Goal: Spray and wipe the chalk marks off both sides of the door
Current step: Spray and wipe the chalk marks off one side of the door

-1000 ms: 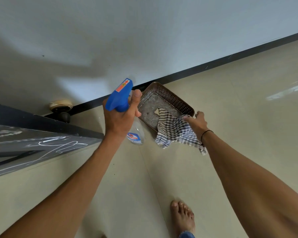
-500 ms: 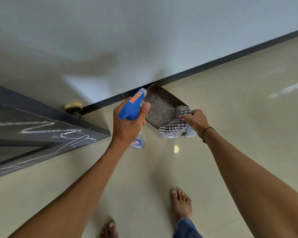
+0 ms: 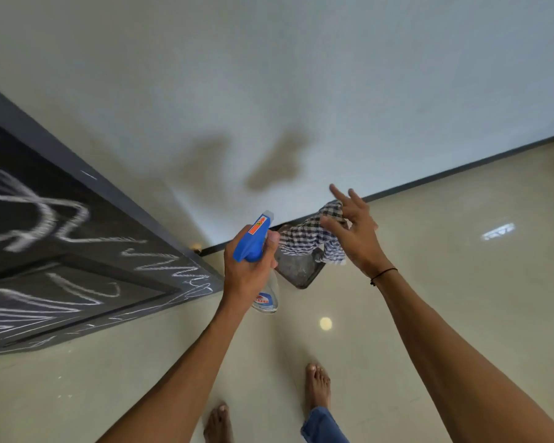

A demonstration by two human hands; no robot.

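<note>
Left hand (image 3: pixel 248 273) gripping spray bottle (image 3: pixel 256 244), right hand (image 3: pixel 354 231) pinching checked cloth (image 3: pixel 307 238), tray (image 3: pixel 299 270) half hidden, chalked door (image 3: pixel 77 251) cropped.

The glossy cream tiled floor (image 3: pixel 461 298) mirrors lights like polish. On it, the brown plastic basket (image 3: pixel 301 273) has a dull, scuffed grey bottom. Over the basket, the blue-and-white checked woven cloth (image 3: pixel 304 238) looks soft and matt. Left of the basket, the clear plastic spray bottle with a smooth blue plastic head (image 3: pixel 251 243) shines faintly (label glossy). The dark matt door (image 3: pixel 77 270) carries powdery white chalk marks (image 3: pixel 39 215).
</note>
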